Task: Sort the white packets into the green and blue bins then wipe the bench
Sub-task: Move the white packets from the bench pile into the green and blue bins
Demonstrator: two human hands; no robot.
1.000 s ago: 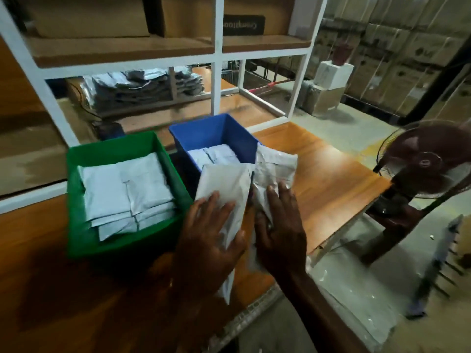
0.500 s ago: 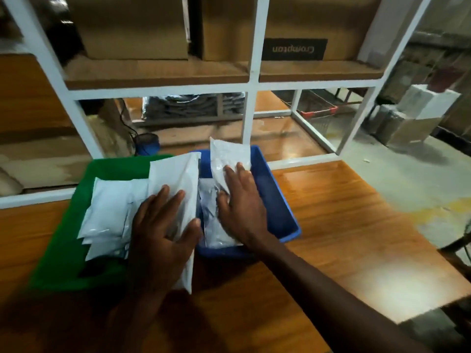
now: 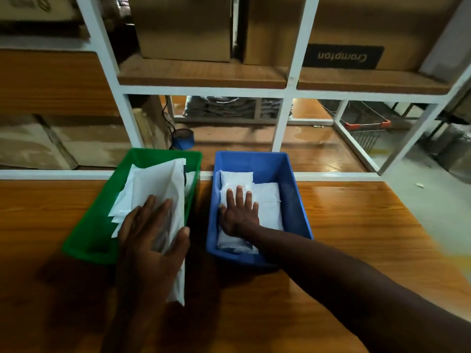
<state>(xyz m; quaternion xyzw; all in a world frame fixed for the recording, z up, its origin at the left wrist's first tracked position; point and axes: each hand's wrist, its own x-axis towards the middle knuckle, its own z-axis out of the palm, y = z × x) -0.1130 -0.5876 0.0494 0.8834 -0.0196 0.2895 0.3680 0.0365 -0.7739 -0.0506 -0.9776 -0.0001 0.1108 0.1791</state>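
The glossy orange-brown wooden tabletop [image 3: 356, 238] spans the lower half of the view. Behind it, from 10 to 2 o'clock, rises a white-framed shelving unit [image 3: 290, 90] with wooden boards; plain brown cardboard boxes [image 3: 183, 26] stand on its upper board, one at 1 o'clock bearing a black label with upside-down lettering.

At 9 o'clock of centre sits the green rectangular plastic bin [image 3: 84, 238], and just beside it, at about 3 o'clock of the green one, the blue rectangular plastic bin [image 3: 298, 200]; a narrow strip of tabletop shows between them. Both stand close to the shelf frame.

In the green bin lies a loose stack of flat white packets [image 3: 127, 197]. Over that stack, a long white packet [image 3: 163, 184] slants from the bin's 12 o'clock end down past its near rim toward 6 o'clock, its lower end hanging over the tabletop. The left hand [image 3: 153, 240] grasps this long packet, fingers spread across its top face and the thumb wrapped round its right edge.

In the blue bin more white packets [image 3: 267, 202] lie flat, side by side and overlapping. The right hand [image 3: 239, 212] is released, fingers straight and spread, pressing palm-down on the left-hand packet there.

A small blue round object [image 3: 184, 138] sits behind the green bin at 12 o'clock, too dim to identify.
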